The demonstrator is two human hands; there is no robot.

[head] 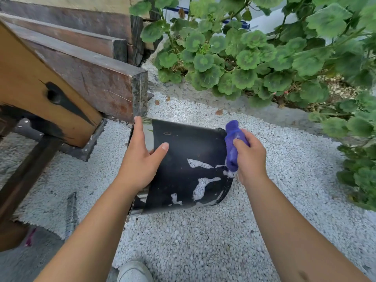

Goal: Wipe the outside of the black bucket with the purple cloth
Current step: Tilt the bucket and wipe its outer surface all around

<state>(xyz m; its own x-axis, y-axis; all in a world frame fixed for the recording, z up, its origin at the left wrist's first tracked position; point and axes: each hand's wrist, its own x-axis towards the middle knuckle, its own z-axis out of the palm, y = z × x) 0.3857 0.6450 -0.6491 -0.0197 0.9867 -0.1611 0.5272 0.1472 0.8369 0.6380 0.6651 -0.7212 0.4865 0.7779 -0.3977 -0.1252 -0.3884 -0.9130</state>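
Note:
The black bucket (189,151) lies on its side on white gravel, its open mouth to the left and its base to the right. White soap foam streaks its lower right wall. My left hand (140,157) grips the rim at the mouth, thumb spread on the outer wall. My right hand (251,157) holds the bunched purple cloth (233,145) pressed against the bucket's base edge on the right.
Stacked wooden beams (85,64) and an orange plank (40,94) stand at the left, close to the bucket's mouth. Green leafy plants (254,58) fill the top and right. White gravel (203,241) covers the ground. A white shoe (134,271) shows at the bottom.

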